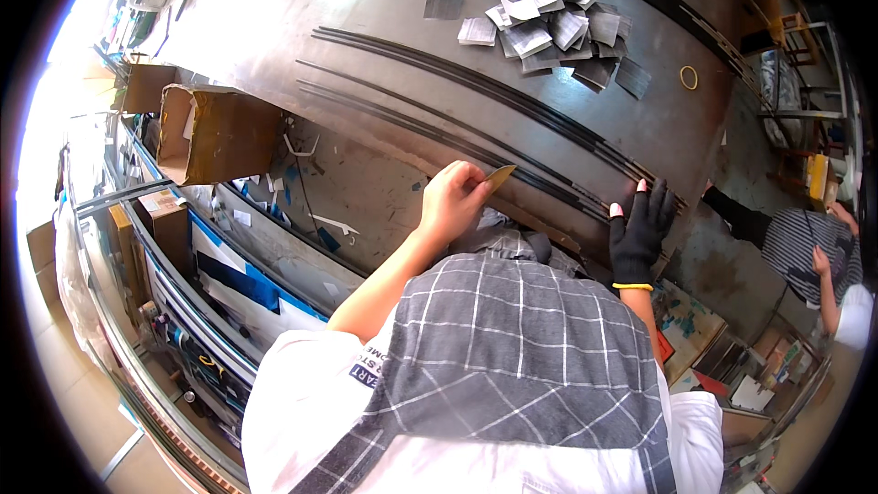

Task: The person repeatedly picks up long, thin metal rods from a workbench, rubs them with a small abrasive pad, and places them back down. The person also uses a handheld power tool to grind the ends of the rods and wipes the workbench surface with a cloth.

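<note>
My left hand (452, 199), bare, pinches a small flat yellowish piece with a pointed end (498, 177) between thumb and fingers, above the near table edge. Its exact kind I cannot make out. On my right hand (637, 230) is a black glove with a yellow cuff and bare tips at two digits. Its fingers stretch out over the right ends of long dark strips, touching or just above them. The nearer dark strips (439, 131) run across the metal table (366, 0). A thicker bundle of dark strips (476, 82) lies just beyond, roughly parallel.
Crumpled printed paper pieces (549, 23) are heaped at the table's far middle. A yellow ring (689, 78) lies to their right. More dark strips (658, 0) line the far edge. Cardboard box (229, 133) and racks are at left; another person (814, 252) is at right.
</note>
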Available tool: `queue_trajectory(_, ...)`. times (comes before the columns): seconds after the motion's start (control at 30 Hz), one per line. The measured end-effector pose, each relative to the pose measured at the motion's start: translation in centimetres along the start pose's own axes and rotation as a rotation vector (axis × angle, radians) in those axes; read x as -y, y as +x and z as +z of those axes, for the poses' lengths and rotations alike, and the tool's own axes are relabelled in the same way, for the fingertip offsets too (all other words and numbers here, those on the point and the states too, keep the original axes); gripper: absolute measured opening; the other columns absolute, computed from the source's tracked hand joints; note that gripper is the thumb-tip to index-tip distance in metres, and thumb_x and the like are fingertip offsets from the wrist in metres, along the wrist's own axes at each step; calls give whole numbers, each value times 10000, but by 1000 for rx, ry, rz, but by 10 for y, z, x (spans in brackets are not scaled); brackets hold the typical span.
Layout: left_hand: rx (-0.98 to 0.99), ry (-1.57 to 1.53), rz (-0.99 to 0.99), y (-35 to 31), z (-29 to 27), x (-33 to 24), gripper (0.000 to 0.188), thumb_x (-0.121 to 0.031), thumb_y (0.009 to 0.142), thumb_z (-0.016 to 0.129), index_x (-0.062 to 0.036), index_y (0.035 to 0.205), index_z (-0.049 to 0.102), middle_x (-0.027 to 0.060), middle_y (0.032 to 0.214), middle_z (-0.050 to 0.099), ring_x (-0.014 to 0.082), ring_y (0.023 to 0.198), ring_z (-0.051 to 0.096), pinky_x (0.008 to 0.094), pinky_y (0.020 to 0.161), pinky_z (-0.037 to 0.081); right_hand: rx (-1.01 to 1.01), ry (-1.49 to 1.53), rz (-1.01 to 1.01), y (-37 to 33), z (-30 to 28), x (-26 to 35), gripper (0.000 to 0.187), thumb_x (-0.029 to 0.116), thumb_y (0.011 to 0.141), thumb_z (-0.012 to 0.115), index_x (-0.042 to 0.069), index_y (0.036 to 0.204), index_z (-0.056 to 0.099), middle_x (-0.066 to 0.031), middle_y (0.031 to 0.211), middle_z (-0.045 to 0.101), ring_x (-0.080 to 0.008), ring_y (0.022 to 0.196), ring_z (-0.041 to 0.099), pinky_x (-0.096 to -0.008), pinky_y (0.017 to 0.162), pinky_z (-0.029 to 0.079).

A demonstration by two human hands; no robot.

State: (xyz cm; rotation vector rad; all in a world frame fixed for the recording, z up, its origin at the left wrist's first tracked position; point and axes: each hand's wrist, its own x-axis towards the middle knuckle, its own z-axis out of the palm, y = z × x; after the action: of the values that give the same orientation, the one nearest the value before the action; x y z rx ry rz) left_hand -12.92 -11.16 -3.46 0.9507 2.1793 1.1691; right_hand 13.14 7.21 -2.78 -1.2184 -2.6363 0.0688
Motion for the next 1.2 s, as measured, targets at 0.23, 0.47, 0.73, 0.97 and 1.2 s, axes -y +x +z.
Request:
queue_trajectory(0.23,-6,-7,-4,-1,-1,0,137,-104,810,721,-29,828,609,43,750,575,131,652,557,265,585,455,-2,59,-136,-17,-10,-4,583,343,888,593,51,1368,439,-218,1481,349,-433,1381,278,-540,1136,197)
queue_trajectory(0.47,-14,25,5,0,-2,-4,137,-102,806,727,-32,826,611,41,737,574,126,644,556,262,578,452,11,14,27,-2,-5,-1,580,350,907,579,65,1391,436,-210,1508,318,-415,1406,244,-519,1145,177)
queue_trajectory(0.73,-23,-76,-50,-1,-2,-6,136,-115,779,722,-37,809,615,72,749,602,183,660,617,297,597,491,0,51,-10,-15,-17,-1,547,359,904,572,59,1351,479,-219,1488,343,-436,1390,256,-535,1144,176)
queue_trajectory(0.97,1,-126,-78,-2,-4,-5,145,-100,821,724,-20,830,604,29,736,572,102,652,545,247,592,454,1,-1,-3,12,0,-10,546,346,905,574,59,1357,469,-214,1487,340,-420,1380,280,-520,1139,201)
queue_trajectory(1.2,-22,-116,-52,-2,-4,-2,138,-112,821,717,-27,834,609,30,743,580,108,662,550,248,600,455,-6,108,-64,-2,-13,-5,548,306,900,587,31,1356,458,-229,1467,371,-420,1379,290,-520,1144,190)
